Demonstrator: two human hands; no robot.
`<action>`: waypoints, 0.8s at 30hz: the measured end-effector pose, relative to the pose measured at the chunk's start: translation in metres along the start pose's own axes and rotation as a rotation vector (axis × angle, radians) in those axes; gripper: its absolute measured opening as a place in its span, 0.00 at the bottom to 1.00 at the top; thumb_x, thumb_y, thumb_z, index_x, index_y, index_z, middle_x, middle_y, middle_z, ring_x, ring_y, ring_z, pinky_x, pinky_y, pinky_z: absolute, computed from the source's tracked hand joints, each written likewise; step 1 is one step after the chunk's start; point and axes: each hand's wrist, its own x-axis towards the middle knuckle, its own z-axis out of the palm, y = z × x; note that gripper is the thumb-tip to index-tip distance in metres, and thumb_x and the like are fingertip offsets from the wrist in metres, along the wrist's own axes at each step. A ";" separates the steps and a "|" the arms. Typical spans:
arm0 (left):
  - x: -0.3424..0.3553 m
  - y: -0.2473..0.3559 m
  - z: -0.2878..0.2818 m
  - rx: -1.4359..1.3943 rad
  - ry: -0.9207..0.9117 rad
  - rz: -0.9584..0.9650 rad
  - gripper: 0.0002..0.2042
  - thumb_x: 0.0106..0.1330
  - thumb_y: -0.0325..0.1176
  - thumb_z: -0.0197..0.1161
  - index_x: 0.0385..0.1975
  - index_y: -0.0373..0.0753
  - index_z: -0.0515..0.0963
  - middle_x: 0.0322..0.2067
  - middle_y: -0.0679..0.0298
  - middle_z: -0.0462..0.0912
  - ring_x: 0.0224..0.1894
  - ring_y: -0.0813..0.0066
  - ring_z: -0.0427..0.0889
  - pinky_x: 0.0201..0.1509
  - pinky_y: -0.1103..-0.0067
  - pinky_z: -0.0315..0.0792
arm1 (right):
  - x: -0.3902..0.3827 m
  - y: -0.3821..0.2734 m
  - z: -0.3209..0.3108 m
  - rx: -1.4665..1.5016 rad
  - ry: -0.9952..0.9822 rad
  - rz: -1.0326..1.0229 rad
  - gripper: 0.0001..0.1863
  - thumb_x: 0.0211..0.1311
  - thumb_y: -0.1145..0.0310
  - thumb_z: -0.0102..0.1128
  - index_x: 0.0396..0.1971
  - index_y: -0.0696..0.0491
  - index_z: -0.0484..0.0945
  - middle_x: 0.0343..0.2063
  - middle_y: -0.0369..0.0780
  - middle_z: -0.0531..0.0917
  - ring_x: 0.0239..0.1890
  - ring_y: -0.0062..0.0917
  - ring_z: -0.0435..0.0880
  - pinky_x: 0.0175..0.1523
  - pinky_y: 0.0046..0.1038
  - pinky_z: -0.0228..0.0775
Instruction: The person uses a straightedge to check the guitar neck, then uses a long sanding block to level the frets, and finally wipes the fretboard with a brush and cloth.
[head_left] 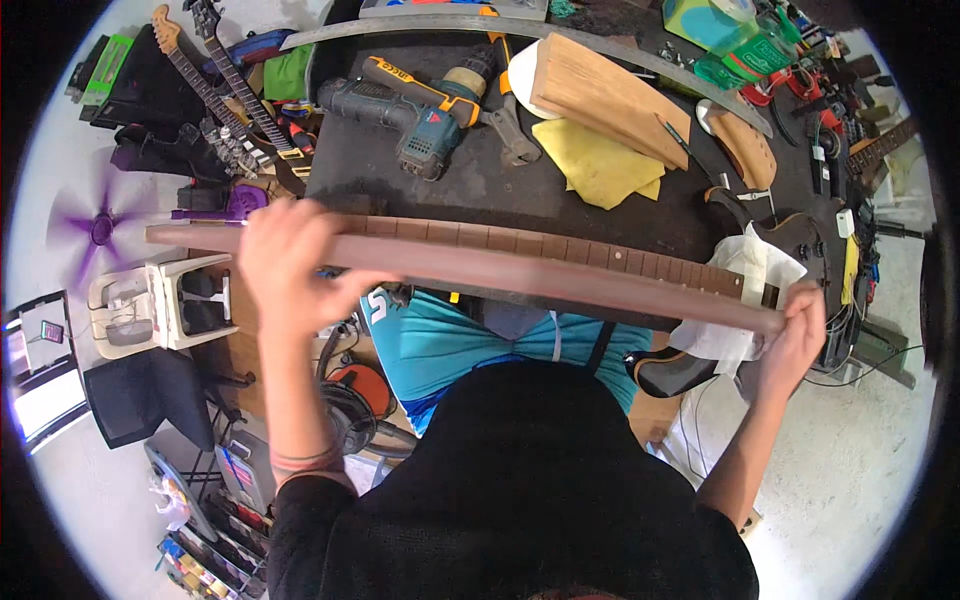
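While the dark workbench [600, 215] fills the far half of the view and carries nearly everything else, a long reddish-brown wooden strip [520, 270] is held level across its near edge, running from far left to right. It lies directly over the fretted guitar neck [560, 245] beneath it and follows the same line, which looks like a way of laying a straight edge along the frets. At the right end of the neck sits the dark guitar body [800, 240], resting on a white cloth [760, 265] that seems to be there to cushion it.

The left hand [290, 265] is wrapped over the strip toward its left end, fingers curled over the top, so it grips the strip firmly. The right hand [795, 335] pinches the right tip of the strip from below, near the guitar body; a hold at each end keeps so long a piece from sagging or swinging.

Farther back on the bench lie a wedge-shaped wooden block [610, 95], a folded yellow cloth [600, 160] just near of it, and a blue-green power drill [400, 115] to the left, all pushed clear of the neck. Two more guitars [215, 90] lean off the far left, and a white plastic stool [160, 305] stands on the floor to the left.
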 end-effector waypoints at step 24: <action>0.014 0.008 0.011 -0.021 0.030 0.009 0.31 0.44 0.67 0.78 0.27 0.42 0.79 0.28 0.64 0.78 0.31 0.59 0.77 0.37 0.66 0.66 | 0.012 0.017 -0.016 -0.107 0.023 0.039 0.06 0.62 0.81 0.44 0.29 0.54 0.62 0.31 0.35 0.67 0.35 0.22 0.64 0.46 0.22 0.59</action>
